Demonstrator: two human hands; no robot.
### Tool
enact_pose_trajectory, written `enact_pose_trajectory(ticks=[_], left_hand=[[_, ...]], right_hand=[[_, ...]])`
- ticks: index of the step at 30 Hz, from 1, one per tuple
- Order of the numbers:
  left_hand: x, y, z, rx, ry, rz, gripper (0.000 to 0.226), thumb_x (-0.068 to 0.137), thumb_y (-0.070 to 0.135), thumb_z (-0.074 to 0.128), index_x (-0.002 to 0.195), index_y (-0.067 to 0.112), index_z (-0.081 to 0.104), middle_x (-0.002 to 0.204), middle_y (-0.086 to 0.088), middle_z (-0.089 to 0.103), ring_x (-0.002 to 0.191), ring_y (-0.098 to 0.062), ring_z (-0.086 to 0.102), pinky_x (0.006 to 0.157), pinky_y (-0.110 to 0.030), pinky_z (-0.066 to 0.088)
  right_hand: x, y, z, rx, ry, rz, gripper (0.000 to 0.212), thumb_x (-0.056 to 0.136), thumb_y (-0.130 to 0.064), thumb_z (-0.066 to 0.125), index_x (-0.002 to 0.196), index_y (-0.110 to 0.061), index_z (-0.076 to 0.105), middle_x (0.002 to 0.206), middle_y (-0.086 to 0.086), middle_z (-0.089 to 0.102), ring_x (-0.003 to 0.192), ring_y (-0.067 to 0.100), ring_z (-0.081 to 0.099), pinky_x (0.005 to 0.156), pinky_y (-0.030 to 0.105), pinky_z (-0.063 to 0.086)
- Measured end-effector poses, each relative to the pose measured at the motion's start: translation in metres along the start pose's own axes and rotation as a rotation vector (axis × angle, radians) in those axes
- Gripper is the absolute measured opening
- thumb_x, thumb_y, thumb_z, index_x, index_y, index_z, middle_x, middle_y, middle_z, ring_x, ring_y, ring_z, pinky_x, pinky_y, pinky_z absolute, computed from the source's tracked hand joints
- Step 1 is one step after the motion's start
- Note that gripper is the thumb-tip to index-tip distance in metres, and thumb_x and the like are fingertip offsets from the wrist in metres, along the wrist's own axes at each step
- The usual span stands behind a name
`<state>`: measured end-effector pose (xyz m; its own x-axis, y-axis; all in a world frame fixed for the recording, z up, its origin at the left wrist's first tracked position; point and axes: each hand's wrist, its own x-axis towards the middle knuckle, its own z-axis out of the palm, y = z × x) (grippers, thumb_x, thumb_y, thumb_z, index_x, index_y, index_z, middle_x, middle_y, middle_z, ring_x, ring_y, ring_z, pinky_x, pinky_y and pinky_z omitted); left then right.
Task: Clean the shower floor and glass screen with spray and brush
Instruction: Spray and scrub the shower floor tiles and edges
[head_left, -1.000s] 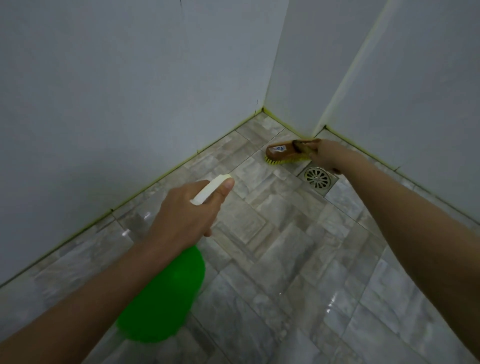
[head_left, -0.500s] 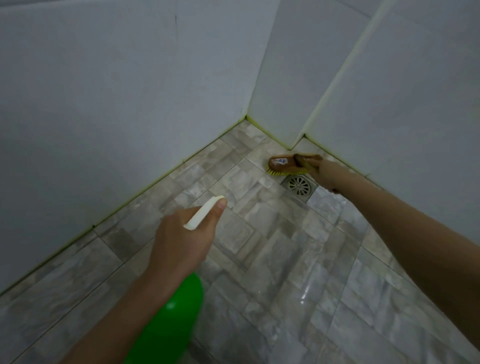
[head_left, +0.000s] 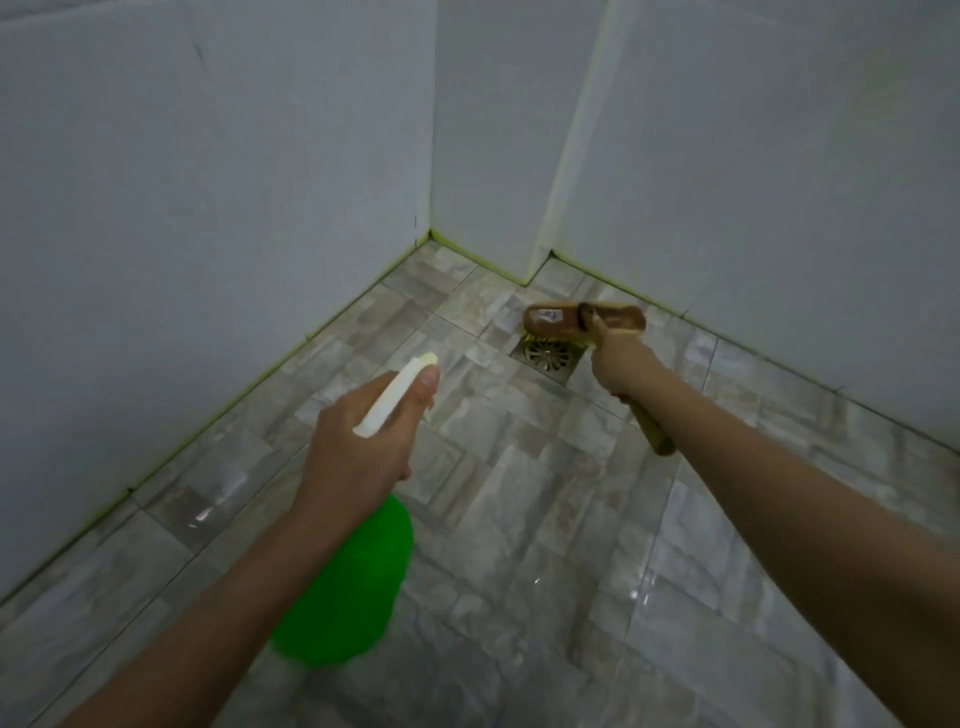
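Head view: left hand (head_left: 358, 441) grips the sprayer (head_left: 345, 582), right hand (head_left: 618, 364) clamps the brush (head_left: 582, 319) beside the drain (head_left: 546, 357); bristles may snag its grate.

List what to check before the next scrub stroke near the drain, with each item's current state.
1. Grip of right hand on brush handle: ok.
2. Bristles facing down at the far edge of the drain: ok.
3. Hold of left hand on spray bottle, pointed ahead over the floor: ok.
4. Spray on the tiles where the brush works: cannot tell; only a sheen shows.
5. Grate free of debris: cannot tell; partly covered by the brush.
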<state>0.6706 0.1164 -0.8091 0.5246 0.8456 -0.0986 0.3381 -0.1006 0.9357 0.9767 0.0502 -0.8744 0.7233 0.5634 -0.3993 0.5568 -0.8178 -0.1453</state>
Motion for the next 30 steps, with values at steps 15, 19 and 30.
enact_pose_trajectory(ticks=[15, 19, 30], left_hand=[[0.001, 0.01, 0.012, -0.079, -0.027, -0.02, 0.049, 0.082, 0.061, 0.045, 0.092, 0.022, 0.074, 0.039, 0.01, 0.052, 0.034, -0.003, 0.048, 0.04, -0.007, 0.035], [0.004, 0.013, 0.014, -0.08, -0.027, -0.018, 0.049, 0.081, 0.064, 0.044, 0.091, 0.026, 0.073, 0.04, 0.01, 0.052, 0.035, -0.003, 0.049, 0.039, -0.008, 0.035], [0.017, 0.006, 0.021, -0.107, -0.045, 0.008, 0.045, 0.084, 0.058, 0.046, 0.091, 0.023, 0.073, 0.044, 0.014, 0.057, 0.036, -0.003, 0.05, 0.04, -0.007, 0.036]], right_hand=[[-0.033, -0.033, -0.012, -0.032, -0.266, 0.11, 0.037, 0.096, -0.01, 0.043, 0.132, -0.004, 0.043, 0.082, 0.009, 0.062, 0.059, 0.02, 0.063, 0.062, 0.036, 0.058], [-0.016, -0.021, 0.001, 0.086, -0.051, 0.085, 0.066, 0.097, -0.006, 0.037, 0.154, -0.019, 0.008, 0.11, 0.017, 0.057, 0.058, 0.023, 0.059, 0.039, 0.03, 0.046], [0.009, -0.028, -0.056, 0.085, -0.171, 0.109, 0.019, 0.096, -0.01, 0.044, 0.081, -0.002, 0.053, 0.048, 0.004, 0.06, 0.053, 0.02, 0.054, 0.06, 0.031, 0.048]])
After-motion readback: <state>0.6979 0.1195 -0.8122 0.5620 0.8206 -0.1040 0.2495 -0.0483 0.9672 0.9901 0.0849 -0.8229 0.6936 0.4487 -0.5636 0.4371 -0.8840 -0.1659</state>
